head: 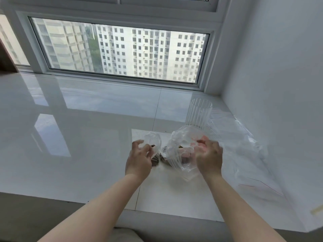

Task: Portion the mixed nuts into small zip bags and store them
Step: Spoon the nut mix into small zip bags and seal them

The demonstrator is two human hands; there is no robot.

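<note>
Two hands: we work low over the glossy white sill (78, 137), both forearms reaching in from the bottom edge.
Left hand: our left hand (139, 158) has its fingers curled round a small clear zip bag (153, 140), pinching the plastic near its mouth; a few dark nuts show inside it.
Right hand: our right hand (209, 157) grips a larger clear bag (180, 147), fingers bunched into the crumpled film, which stands open toward us.
Nuts: a small dark heap of mixed nuts (158, 160) lies on the sill between the two bags, just beside our left fingers; how many are in the larger bag we cannot tell.
Glass: a ribbed clear tumbler (199, 113) stands upright behind the larger bag, close to the right wall.
Loose plastic: a wide sheet of clear film (244, 145) spreads on the sill to the right of our right hand, running against the white wall (279, 84).
Window: the window (118, 53) beyond the sill shows pale apartment blocks.
</note>
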